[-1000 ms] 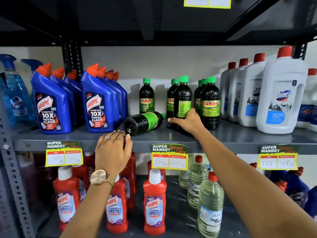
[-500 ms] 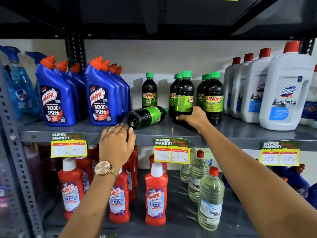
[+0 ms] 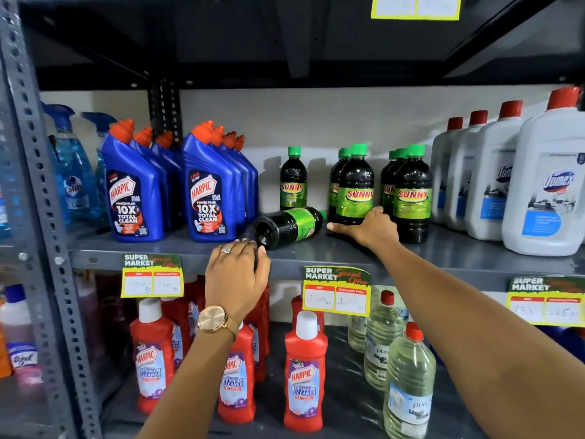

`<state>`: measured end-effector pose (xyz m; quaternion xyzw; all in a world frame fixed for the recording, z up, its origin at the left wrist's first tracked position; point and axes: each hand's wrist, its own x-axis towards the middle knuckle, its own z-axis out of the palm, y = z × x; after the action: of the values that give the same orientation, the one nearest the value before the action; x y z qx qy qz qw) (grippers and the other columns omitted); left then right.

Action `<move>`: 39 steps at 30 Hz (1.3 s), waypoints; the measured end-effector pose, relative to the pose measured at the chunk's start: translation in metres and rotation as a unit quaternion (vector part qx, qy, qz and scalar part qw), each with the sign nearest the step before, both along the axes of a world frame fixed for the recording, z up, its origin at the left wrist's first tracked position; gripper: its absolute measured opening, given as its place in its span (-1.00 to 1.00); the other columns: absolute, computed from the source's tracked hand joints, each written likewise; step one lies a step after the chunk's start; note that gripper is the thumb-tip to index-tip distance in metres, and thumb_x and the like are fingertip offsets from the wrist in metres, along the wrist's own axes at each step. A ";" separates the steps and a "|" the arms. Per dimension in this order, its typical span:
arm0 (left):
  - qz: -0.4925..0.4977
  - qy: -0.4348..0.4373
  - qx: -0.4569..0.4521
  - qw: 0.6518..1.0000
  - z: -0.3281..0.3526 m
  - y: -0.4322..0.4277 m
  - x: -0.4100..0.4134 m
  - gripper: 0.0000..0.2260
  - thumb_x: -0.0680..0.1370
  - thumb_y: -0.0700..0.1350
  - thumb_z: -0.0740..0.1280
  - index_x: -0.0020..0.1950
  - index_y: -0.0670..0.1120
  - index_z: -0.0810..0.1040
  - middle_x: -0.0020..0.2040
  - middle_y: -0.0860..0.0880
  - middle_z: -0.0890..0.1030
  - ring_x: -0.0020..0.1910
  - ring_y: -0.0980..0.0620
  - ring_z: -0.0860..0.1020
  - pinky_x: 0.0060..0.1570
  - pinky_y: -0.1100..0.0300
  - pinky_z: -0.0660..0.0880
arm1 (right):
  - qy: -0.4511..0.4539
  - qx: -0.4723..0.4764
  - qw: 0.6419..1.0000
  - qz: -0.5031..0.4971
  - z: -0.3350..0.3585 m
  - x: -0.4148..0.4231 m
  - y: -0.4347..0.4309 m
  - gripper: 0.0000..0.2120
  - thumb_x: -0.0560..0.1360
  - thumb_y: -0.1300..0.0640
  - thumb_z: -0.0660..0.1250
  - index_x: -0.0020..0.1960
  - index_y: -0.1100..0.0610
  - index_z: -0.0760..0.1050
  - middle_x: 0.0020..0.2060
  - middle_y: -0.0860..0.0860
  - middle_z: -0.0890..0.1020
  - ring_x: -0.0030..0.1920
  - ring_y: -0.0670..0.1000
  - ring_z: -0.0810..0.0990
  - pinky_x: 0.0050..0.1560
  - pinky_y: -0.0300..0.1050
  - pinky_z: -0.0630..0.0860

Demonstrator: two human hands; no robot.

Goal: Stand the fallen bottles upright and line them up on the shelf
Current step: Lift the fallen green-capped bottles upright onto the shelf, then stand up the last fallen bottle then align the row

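Observation:
One dark Sunny bottle [image 3: 289,226] with a green cap lies on its side on the grey shelf [image 3: 443,255], base towards me and cap pointing back right. My left hand [image 3: 237,274] rests on the shelf's front edge, its fingertips at the fallen bottle's base. My right hand [image 3: 367,229] wraps the foot of an upright Sunny bottle [image 3: 356,188] whose label faces front. More Sunny bottles stand upright: a single one [image 3: 292,182] behind the fallen one, and a row [image 3: 411,198] just right of my right hand.
Blue Harpic bottles [image 3: 133,191] stand in two rows to the left, and white Domex jugs [image 3: 550,191] to the right. Red Harpic bottles [image 3: 304,375] and clear bottles [image 3: 408,384] fill the shelf below. A perforated steel upright [image 3: 41,185] runs down the left.
The upright Sunny bottle in my right hand has turned so that its label faces front. My left hand stays at the shelf edge. The fallen bottle has not moved.

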<state>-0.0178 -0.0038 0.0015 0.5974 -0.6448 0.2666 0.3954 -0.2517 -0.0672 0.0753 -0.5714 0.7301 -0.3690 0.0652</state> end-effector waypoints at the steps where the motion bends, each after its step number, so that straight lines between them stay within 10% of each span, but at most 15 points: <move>1: 0.002 0.000 -0.002 1.000 0.000 -0.001 0.000 -0.61 0.56 -0.02 0.06 -0.10 -0.14 0.65 -0.11 -0.07 0.69 -0.09 -0.08 0.61 0.07 0.07 0.41 | 0.002 -0.001 1.000 -0.004 -0.001 0.001 -0.002 0.28 0.11 -0.51 0.39 0.48 0.35 0.11 0.33 0.23 0.48 0.32 0.30 0.46 0.23 0.13 0.49; 9: 0.000 -0.008 -0.008 1.000 -0.002 -0.004 0.002 -0.61 0.56 -0.01 0.05 -0.09 -0.13 0.65 -0.10 -0.06 0.69 -0.09 -0.06 0.61 0.07 0.09 0.40 | -0.026 -0.032 0.997 0.058 -0.001 -0.008 -0.006 -0.22 0.29 -0.20 0.52 0.24 0.33 0.41 0.16 0.25 0.58 0.16 0.26 0.57 0.16 0.13 0.54; 21: -0.031 -0.071 0.016 0.997 0.007 0.003 0.016 -0.53 0.58 0.09 0.04 -0.02 -0.13 0.67 -0.05 -0.05 0.71 -0.06 -0.04 0.65 0.00 0.11 0.49 | 0.003 -0.118 0.993 0.005 0.005 0.005 0.023 0.12 0.21 -0.45 0.39 0.40 0.40 0.25 0.34 0.26 0.42 0.36 0.26 0.38 0.34 0.18 0.37; 25: -0.057 -0.065 0.013 0.996 0.010 0.000 0.033 -0.48 0.54 0.21 0.09 -0.02 -0.13 0.68 -0.02 -0.09 0.71 -0.01 -0.06 0.65 -0.01 0.09 0.53 | 0.005 -0.262 0.963 0.062 0.009 0.030 0.050 -0.38 0.41 -0.29 0.35 0.06 0.29 0.50 0.03 0.18 0.55 0.09 0.16 0.53 0.14 0.04 0.44; 28: -0.032 -0.069 -0.011 0.997 0.003 -0.001 0.035 -0.48 0.53 0.20 0.10 0.02 -0.16 0.67 0.00 -0.12 0.70 0.00 -0.08 0.65 0.04 0.08 0.52 | 0.006 -0.120 0.982 0.144 0.026 0.062 0.049 -0.33 0.44 -0.41 0.17 -0.38 0.21 0.43 -0.49 0.12 0.56 -0.43 0.08 0.60 -0.17 -0.03 0.58; 32: -0.028 -0.053 -0.021 0.998 -0.001 -0.004 0.032 -0.49 0.53 0.19 0.11 0.03 -0.17 0.67 -0.02 -0.11 0.71 -0.03 -0.08 0.65 0.05 0.09 0.49 | -0.093 0.139 0.978 0.129 0.039 0.088 0.021 -0.30 0.34 -0.49 0.20 -0.01 0.16 0.35 -0.34 0.15 0.62 -0.51 0.00 0.61 -0.57 -0.28 0.42; 35: -0.023 -0.031 -0.018 0.999 -0.001 -0.005 0.029 -0.50 0.53 0.19 0.12 0.02 -0.15 0.67 -0.01 -0.09 0.71 -0.02 -0.06 0.65 0.06 0.10 0.45 | -0.150 0.181 0.966 0.110 0.039 0.093 -0.001 -0.30 0.25 -0.48 0.32 -0.11 0.18 0.42 -0.69 0.06 0.52 -0.71 -0.08 0.46 -0.71 -0.43 0.23; 39: -0.025 -0.017 -0.009 0.999 -0.001 -0.005 0.028 -0.51 0.53 0.19 0.12 0.00 -0.15 0.68 -0.01 -0.07 0.71 -0.01 -0.04 0.64 0.08 0.11 0.44 | -0.271 0.167 0.939 0.132 0.023 0.098 -0.015 -0.29 0.20 -0.37 0.40 0.09 0.18 0.54 -0.25 0.09 0.67 -0.57 -0.01 0.63 -0.62 -0.33 0.43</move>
<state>0.0101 -0.0083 0.0003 0.5726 -0.6638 0.2728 0.3963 -0.1534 -0.0819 0.0986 -0.5218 0.6536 -0.3713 0.4032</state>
